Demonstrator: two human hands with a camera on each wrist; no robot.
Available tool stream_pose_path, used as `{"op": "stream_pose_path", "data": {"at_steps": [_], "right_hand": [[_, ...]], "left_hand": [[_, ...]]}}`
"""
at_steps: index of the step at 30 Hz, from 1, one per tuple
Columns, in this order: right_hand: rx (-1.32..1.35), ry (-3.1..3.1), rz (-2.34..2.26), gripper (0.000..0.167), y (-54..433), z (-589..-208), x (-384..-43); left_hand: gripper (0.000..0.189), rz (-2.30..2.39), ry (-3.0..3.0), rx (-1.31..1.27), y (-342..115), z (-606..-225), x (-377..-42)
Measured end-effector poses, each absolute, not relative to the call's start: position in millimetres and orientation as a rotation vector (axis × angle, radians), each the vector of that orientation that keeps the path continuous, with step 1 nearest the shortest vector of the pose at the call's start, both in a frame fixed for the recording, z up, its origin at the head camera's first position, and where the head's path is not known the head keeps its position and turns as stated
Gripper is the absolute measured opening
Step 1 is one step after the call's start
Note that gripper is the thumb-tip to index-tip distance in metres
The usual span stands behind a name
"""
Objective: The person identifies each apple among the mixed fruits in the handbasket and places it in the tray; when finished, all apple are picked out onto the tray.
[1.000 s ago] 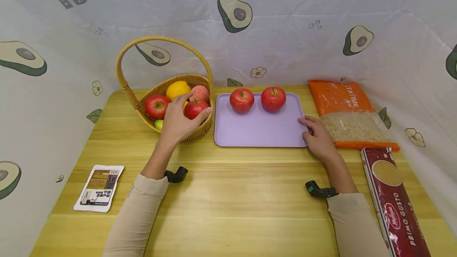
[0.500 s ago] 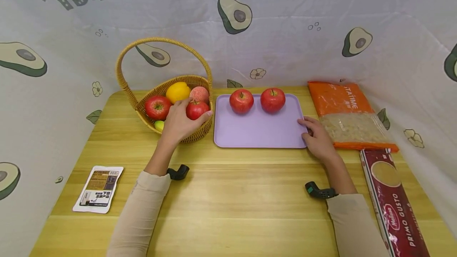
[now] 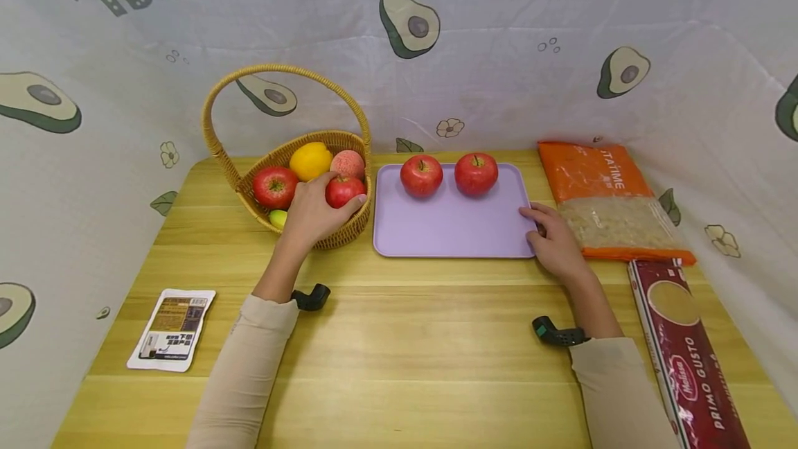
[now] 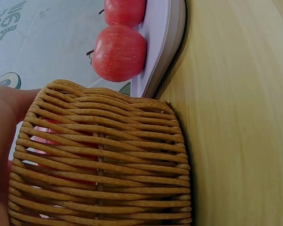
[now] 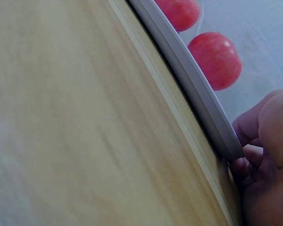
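My left hand (image 3: 309, 213) reaches into the wicker basket (image 3: 343, 235) and grips a small red apple (image 3: 346, 192), fingers behind it and thumb at its right front. In the left wrist view the basket's woven side (image 4: 132, 155) hides most of that apple. A larger red apple (image 3: 275, 188), a lemon (image 3: 310, 161), a pink peach-like fruit (image 3: 348, 164) and a green-yellow fruit (image 3: 278, 218) lie around it. My right hand (image 3: 555, 238) holds the right edge of the lilac tray (image 3: 451, 227), thumb on top. Two red apples, one left (image 3: 422, 176) and one right (image 3: 476, 174), sit at the tray's back.
An orange bag (image 3: 607, 179) with a see-through lower part lies right of the tray. A long maroon pasta pack (image 3: 692, 359) runs along the right edge of the table (image 3: 424, 345). A white pouch (image 3: 172, 329) lies at the left. The basket's tall handle (image 3: 283, 68) arches above the fruit.
My left hand has settled a little lower round the small apple, its thumb now closer against it. The right hand and the tray have stayed in place.
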State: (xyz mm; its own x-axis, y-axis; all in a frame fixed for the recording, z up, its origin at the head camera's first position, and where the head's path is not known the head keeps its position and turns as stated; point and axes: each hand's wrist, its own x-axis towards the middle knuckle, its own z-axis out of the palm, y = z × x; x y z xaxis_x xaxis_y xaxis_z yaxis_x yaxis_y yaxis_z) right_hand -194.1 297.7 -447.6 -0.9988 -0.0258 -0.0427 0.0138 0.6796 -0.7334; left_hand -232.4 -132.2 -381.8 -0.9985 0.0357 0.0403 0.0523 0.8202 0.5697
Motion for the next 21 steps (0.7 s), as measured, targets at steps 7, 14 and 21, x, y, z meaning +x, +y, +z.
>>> {"op": "stream_pose_path", "data": {"at_steps": [7, 14, 21], "right_hand": [[-0.008, 2.835, -1.238, 0.051, 297.9, -446.3, -195.1], [-0.009, 2.842, -1.231, 0.051, 297.4, -445.2, -194.8], [-0.042, 2.85, -1.237, 0.049, 296.9, -446.4, -194.4]], "left_hand": [[0.082, -0.967, -2.922, -0.088, -133.5, -378.9, -230.6], [0.085, -1.026, -2.885, -0.106, -134.8, -375.6, -229.7], [0.087, -1.07, -2.783, -0.151, -135.1, -374.1, -226.0]]}}
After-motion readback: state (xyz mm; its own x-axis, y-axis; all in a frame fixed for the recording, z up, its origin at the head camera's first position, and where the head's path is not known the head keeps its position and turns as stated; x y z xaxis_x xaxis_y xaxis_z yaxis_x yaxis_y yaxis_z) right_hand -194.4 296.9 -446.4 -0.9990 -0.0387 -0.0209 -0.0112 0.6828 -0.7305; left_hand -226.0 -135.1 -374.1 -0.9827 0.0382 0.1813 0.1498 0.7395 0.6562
